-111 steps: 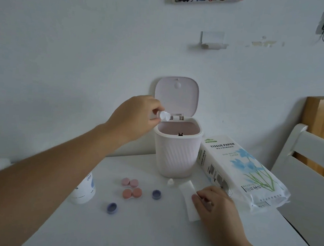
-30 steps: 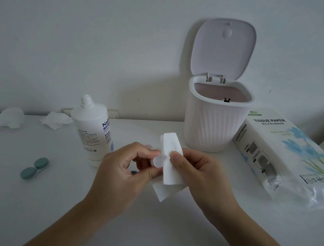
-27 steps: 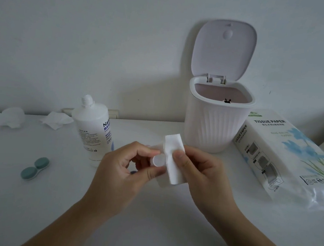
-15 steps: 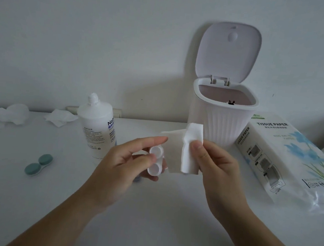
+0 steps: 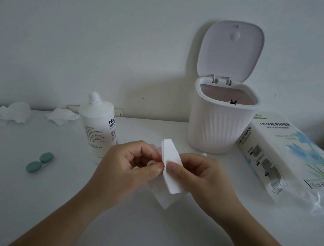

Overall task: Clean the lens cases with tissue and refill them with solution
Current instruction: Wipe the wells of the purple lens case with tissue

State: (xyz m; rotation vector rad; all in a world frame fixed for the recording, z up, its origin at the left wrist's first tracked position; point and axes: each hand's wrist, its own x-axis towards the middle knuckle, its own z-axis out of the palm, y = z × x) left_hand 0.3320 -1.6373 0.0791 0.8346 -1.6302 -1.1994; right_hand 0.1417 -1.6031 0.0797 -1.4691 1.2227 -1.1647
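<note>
White table (image 5: 32, 209), plain wall behind. Frame centre: left hand (image 5: 125, 168) pinches a small lens case (image 5: 152, 162) — mostly hidden; right hand (image 5: 197, 177) presses folded tissue (image 5: 170, 168) against it. Case likely light, rigid, slippery — hold by rim; tissue soft, tears easily.

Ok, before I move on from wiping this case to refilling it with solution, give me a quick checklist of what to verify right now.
1. Tissue gripped: ok, the right hand pinches the folded tissue.
2. Case held: cannot tell, the left hand is curled against the tissue and largely hides the case.
3. Wells wiped dry: cannot tell, they are covered.
4. Solution bottle within reach: ok, it stands upright just behind the left hand.
5. Bottle open for pouring: cannot tell, its tip is too small to judge.
6. Bin ready for the used tissue: ok, its lid is up.
</note>
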